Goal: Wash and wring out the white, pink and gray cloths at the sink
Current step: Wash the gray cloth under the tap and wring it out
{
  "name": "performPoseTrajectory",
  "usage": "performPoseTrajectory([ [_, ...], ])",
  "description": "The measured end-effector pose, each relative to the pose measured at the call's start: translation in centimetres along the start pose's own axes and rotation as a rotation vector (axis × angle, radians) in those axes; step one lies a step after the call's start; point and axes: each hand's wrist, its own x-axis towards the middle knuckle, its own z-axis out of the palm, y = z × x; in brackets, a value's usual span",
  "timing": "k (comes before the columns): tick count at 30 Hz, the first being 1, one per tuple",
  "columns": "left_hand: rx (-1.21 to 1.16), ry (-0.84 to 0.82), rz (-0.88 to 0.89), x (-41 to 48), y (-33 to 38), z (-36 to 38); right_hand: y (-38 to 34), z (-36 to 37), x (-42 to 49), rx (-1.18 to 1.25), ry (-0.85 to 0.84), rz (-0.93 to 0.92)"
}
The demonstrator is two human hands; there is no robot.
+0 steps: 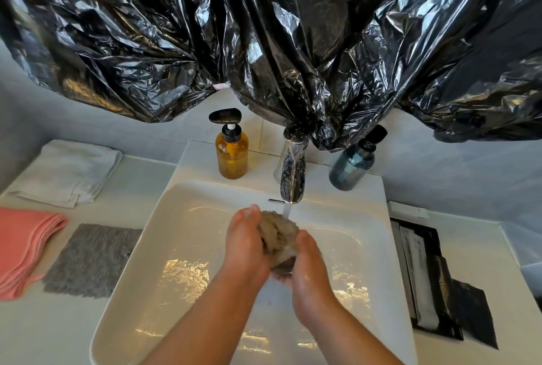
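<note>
Both hands, left hand and right hand, squeeze a wet, balled-up gray cloth between closed fingers over the sink. Just beyond the grip, the faucet runs water onto it. Leftward lie pink cloths, another gray cloth and white cloths.

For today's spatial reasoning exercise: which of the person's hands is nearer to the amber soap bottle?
The left hand. It grips the wet cloth just below and slightly right of the amber soap bottle; the right hand sits lower and farther right.
</note>
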Motion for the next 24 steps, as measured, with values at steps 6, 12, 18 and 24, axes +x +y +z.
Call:
performPoseTrajectory([
  [6,0.252,-0.098,0.012,1.0,-0.3,1.9,0.2,0.3,-1.7,-0.41,0.112,-0.385],
  [12,0.435,-0.193,0.115,-0.1,-1.9,0.8,-2.0,0.4,1.4,-0.359,0.16,-0.286],
  [18,0.27,-0.243,0.104,-0.6,-1.7,-1.1,-2.2,-0.2,3.1,-0.266,0.066,0.036],
  [24,0.187,-0.083,0.0,2.0,-0.8,-0.2,0.7,0.1,-2.1,-0.389,-0.041,-0.237],
])
